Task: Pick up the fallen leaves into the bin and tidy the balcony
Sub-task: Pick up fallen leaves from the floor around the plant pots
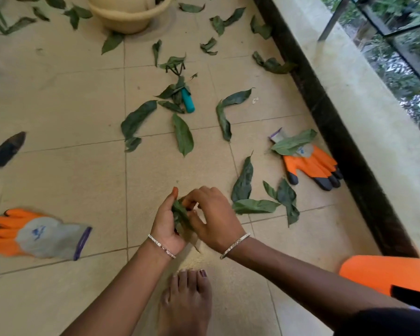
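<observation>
From the head view, the blue mark on the grey glove (34,235) at the floor's (58,98) left edge is too blurred to read. At the floor's near middle, the left hand (166,221) curls round a bunch of leaves (180,214). The right hand (214,214) pinches the same bunch. Fallen leaves (183,134) lie scattered just beyond both hands.

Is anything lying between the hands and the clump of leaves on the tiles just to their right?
Nothing visible. Only bare tile lies between the right hand and the nearest leaves. Both it and the left hand hold a bunch of leaves; the orange glove lies farther right.
</observation>
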